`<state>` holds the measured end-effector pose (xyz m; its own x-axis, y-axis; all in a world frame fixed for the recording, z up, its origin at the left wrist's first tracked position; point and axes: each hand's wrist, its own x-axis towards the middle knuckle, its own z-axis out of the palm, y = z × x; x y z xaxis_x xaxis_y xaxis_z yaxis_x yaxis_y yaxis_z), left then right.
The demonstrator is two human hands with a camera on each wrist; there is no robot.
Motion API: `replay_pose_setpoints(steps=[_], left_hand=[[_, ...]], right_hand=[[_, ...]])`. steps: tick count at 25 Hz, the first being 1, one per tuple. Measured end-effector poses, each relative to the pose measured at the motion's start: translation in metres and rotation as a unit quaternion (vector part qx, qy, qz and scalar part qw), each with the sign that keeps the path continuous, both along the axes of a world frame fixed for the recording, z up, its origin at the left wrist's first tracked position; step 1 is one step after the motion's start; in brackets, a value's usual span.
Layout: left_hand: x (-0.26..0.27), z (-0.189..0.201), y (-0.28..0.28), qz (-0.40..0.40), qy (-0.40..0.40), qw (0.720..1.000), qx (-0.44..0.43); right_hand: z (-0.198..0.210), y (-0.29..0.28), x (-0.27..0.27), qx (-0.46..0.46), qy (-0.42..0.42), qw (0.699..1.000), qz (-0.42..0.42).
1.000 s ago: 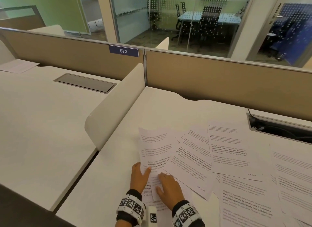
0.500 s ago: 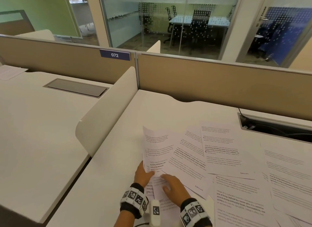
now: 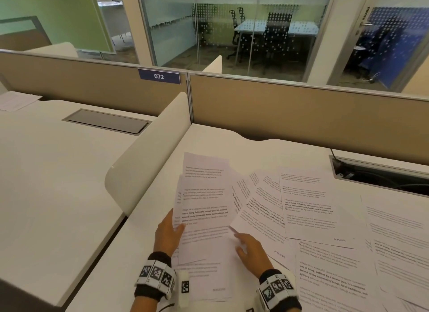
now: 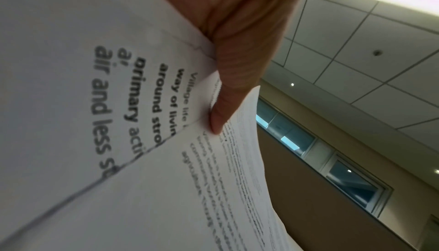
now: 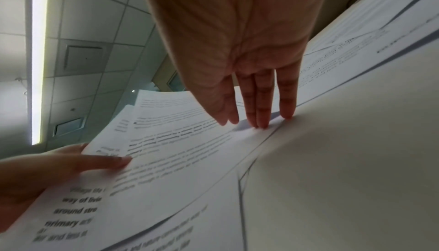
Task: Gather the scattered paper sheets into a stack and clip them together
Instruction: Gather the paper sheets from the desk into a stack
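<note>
Printed white sheets lie scattered over the right half of the desk [image 3: 232,139]. My left hand [image 3: 168,232] pinches the left edge of a small bundle of sheets [image 3: 204,209], thumb on top, and tilts its far end up off the desk. In the left wrist view the thumb [image 4: 228,93] presses on the bundle's printed page [image 4: 133,123]. My right hand [image 3: 249,250] lies flat and open on the paper, its straight fingertips [image 5: 261,121] touching the near corner of an overlapping sheet [image 3: 262,221]. More sheets [image 3: 308,207] fan out to the right. No clip is in view.
A curved white divider [image 3: 148,153] separates this desk from the left desk [image 3: 46,184]. A tan partition [image 3: 301,116] with a "072" label [image 3: 159,76] runs along the back. An open cable tray [image 3: 383,177] sits at the back right.
The left hand has lifted its bundle higher and swung it upright. The right hand has come off the bundle and moved right onto the neighbouring sheet.
</note>
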<state>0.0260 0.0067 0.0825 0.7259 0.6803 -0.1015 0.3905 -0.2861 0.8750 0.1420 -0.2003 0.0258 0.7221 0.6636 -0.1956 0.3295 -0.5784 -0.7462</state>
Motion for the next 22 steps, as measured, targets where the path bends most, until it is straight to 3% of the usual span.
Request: replay_pose_setpoints(steps=[12,22], left_hand=[[-0.037,0.017,0.021,0.057,-0.035,0.998,-0.002],[-0.062,0.082,0.051,0.05,-0.067,0.99,0.114]], right_hand=[[0.004,0.018,-0.001,0.005,0.032,0.999,0.006],[0.021,0.022,0.005,0.017,0.05,0.999,-0.002]])
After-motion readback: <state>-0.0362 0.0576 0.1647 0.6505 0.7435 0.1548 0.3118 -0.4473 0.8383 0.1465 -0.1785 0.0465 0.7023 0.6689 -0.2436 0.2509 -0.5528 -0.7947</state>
